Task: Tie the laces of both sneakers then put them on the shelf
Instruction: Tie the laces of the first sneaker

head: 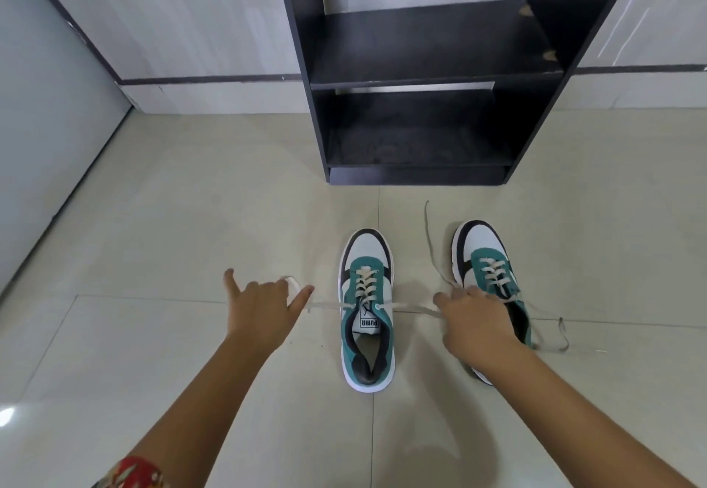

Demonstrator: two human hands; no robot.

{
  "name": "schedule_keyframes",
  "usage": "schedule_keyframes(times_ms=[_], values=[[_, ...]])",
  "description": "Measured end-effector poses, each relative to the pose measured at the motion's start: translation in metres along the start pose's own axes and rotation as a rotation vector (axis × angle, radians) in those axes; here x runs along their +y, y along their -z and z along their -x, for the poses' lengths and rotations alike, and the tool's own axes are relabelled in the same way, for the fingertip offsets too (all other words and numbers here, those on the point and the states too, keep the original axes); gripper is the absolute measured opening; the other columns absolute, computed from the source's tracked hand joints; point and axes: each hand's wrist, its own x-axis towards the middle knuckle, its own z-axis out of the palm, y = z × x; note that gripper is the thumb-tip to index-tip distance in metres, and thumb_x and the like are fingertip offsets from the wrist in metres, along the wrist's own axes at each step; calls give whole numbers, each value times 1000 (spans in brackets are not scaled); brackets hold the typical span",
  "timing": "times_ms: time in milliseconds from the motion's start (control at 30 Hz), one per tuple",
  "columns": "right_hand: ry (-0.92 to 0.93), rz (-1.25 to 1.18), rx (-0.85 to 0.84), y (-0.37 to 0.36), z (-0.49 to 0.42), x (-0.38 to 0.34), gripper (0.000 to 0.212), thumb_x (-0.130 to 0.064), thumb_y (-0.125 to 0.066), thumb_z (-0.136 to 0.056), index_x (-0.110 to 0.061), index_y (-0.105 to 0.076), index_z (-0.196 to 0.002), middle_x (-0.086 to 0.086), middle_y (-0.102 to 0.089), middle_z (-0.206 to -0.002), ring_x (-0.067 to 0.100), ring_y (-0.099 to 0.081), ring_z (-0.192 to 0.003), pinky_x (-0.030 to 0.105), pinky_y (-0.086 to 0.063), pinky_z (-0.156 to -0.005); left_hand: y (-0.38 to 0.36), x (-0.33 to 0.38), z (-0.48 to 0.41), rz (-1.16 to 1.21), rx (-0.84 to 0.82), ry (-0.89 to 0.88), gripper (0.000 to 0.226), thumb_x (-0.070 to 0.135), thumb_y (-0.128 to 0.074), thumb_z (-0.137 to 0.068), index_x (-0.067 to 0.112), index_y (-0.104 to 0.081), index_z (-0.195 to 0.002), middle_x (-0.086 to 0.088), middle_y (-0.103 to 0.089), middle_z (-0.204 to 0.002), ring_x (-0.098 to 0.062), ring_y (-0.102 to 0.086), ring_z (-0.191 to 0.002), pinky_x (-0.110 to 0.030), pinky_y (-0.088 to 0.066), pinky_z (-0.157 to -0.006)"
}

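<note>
Two green, white and black sneakers stand on the tiled floor, toes pointing at the shelf. On the left sneaker (366, 311), both lace ends are pulled out sideways and taut. My left hand (264, 308) grips the left lace end (325, 304). My right hand (472, 319) grips the right lace end (415, 309) and partly covers the right sneaker (487, 262). That right sneaker's laces (434, 250) lie loose on the floor on both sides of it.
A dark open shelf unit (428, 82) stands straight ahead against the wall, with a lower compartment (417, 135) near floor level and a board above. Pale tiled floor (172, 220) stretches to the left, bounded by a wall at far left.
</note>
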Motion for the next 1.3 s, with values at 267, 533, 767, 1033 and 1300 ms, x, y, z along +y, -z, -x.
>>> schedule_keyframes(times_ms=[267, 533, 767, 1033, 1300], values=[[282, -532, 167, 11, -18, -34, 41, -30, -49, -92, -25, -47, -133, 1, -60, -127, 24, -51, -118, 38, -43, -96, -8, 40, 7, 737, -1, -312, 33, 29, -53, -91, 25, -54, -124, 8, -65, -117, -11, -59, -106, -34, -38, -103], [165, -551, 169, 5, -27, -40, 20, -31, -51, -89, -17, -64, -96, 0, -71, -92, 21, -64, -87, 30, -47, -73, -10, 45, -1, 615, -39, -275, 16, 27, -50, -93, 22, -64, -96, 8, -57, -80, -11, -52, -76, -43, -32, -107], [37, -637, 196, 4, -25, -32, 14, -21, -50, -87, -18, -58, -76, -6, -54, -70, 20, -55, -72, 29, -40, -62, -4, 42, 2, 345, 110, -215, 25, 30, -45, -94, 28, -70, -95, 8, -65, -93, -12, -62, -89, -40, -11, -115], [-77, -766, 144, -10, -16, -20, 15, -18, -52, -87, -17, -55, -72, -2, -55, -68, 21, -54, -69, 28, -34, -53, -22, 32, 12, 329, 106, -71, 25, 29, -45, -95, 28, -69, -89, 9, -65, -90, -14, -63, -85, -48, -12, -114], [-76, -751, 130, -18, -16, -19, 26, -23, -52, -89, -22, -46, -63, -5, -51, -63, 21, -52, -67, 29, -36, -54, -27, 31, 13, 315, 128, -95, 22, 29, -48, -94, 27, -69, -88, 9, -64, -86, -16, -63, -84, -51, -12, -113]])
